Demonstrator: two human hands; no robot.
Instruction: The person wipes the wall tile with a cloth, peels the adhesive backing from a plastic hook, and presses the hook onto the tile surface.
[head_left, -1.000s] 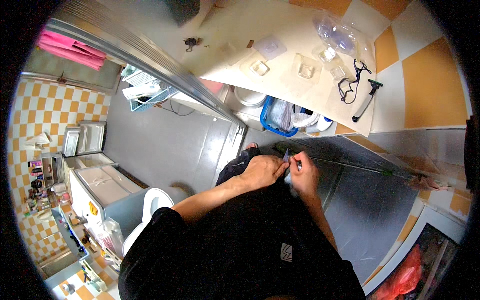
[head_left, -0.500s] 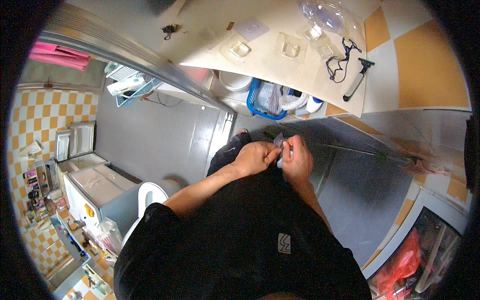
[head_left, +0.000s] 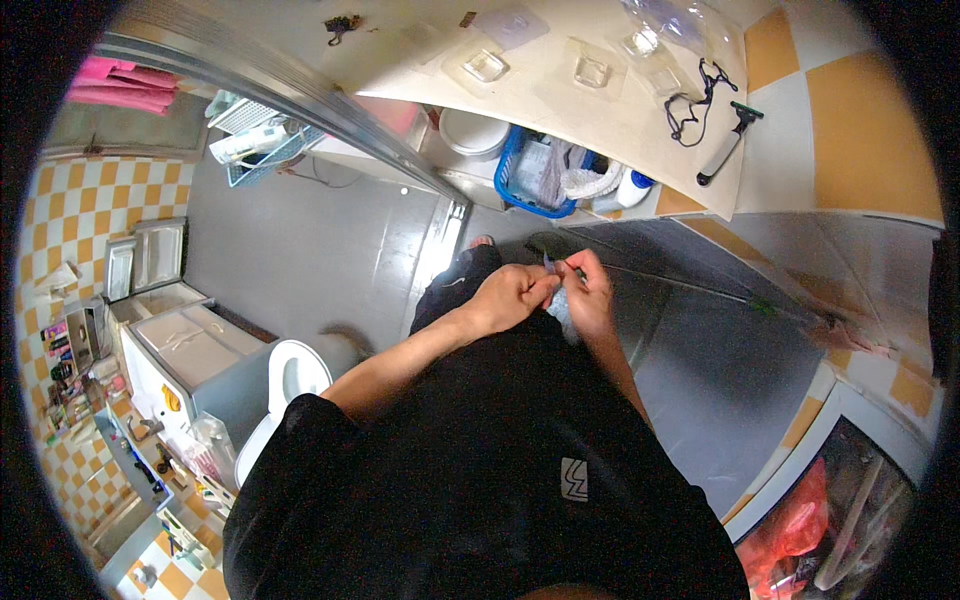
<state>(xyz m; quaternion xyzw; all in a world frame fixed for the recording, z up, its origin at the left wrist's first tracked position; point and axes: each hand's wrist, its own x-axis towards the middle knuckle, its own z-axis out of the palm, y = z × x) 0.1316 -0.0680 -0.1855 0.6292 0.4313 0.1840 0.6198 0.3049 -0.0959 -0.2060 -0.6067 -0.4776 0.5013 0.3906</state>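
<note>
In front of my black shirt, my left hand (head_left: 510, 297) and my right hand (head_left: 590, 295) meet fingertip to fingertip, both closed. A small purplish, see-through flat piece (head_left: 549, 262) sticks up between them, pinched by my left fingers. Under the curled fingers of my right hand shows a pale bluish-white thing (head_left: 559, 305); most of it is hidden by the hand, and its kind cannot be made out. Something thin and dark shows at the right fingertips.
Ahead, a cream counter (head_left: 560, 105) bears clear plastic packages (head_left: 591, 70), a black cord (head_left: 688, 110) and a razor (head_left: 728, 145). Below it sit a blue basket (head_left: 540, 200) and a white tub (head_left: 474, 132). A toilet (head_left: 298, 370) stands left; a red bag (head_left: 790, 530) lies lower right.
My hands have shifted slightly left and up in the picture, staying together. The purplish piece looks narrower, turned more edge-on. The view has tilted a little.
</note>
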